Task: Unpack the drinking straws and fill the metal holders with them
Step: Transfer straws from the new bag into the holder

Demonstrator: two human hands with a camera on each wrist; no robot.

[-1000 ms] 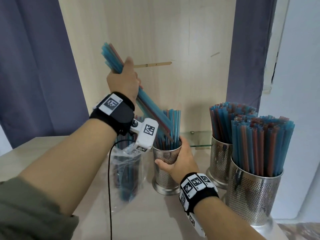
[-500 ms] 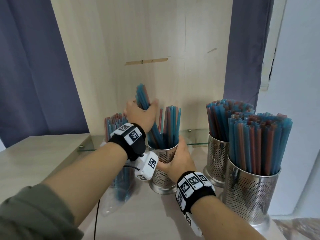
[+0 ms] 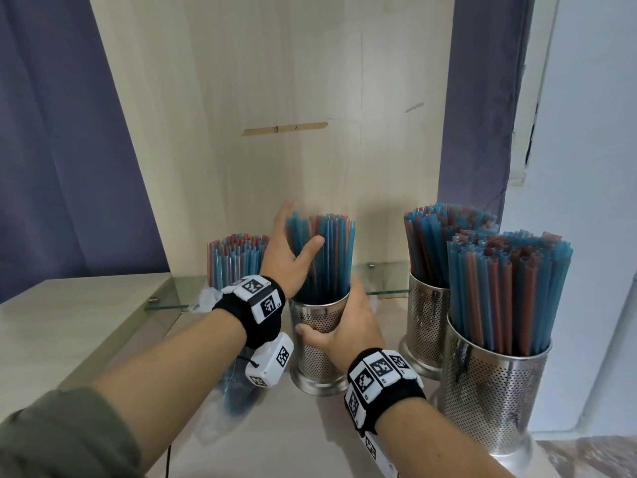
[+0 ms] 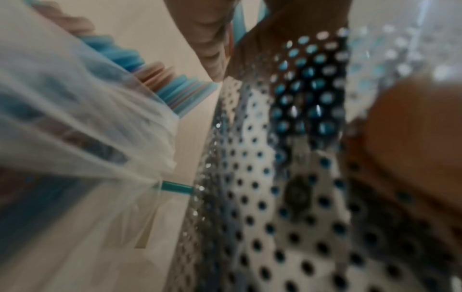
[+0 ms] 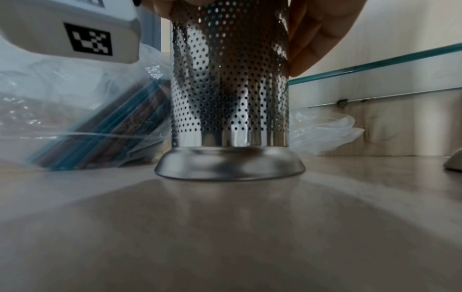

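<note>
The middle holder, a perforated metal cup on a flared foot, stands upright on the bench and carries a loose sheaf of blue and red straws that does not yet crowd its rim. The right hand wraps the cup's upper wall, thumb in front and fingers round the far side, steadying it. The left hand is spread, fingers extended and gripping nothing, its palm and thumb lying against the left flank of the sheaf. To the left, a clear plastic bag lies against the cup's foot with straws remaining inside, and further straws rise behind the left wrist; whether these stand in that bag or in a separate container cannot be told. To the right, well apart from the middle cup, two more holders, the rear one and the near one, stand packed to the rim. Judged from this arrangement, two holders are done, the third is partly filled, and bagged straws remain to be transferred.
</note>
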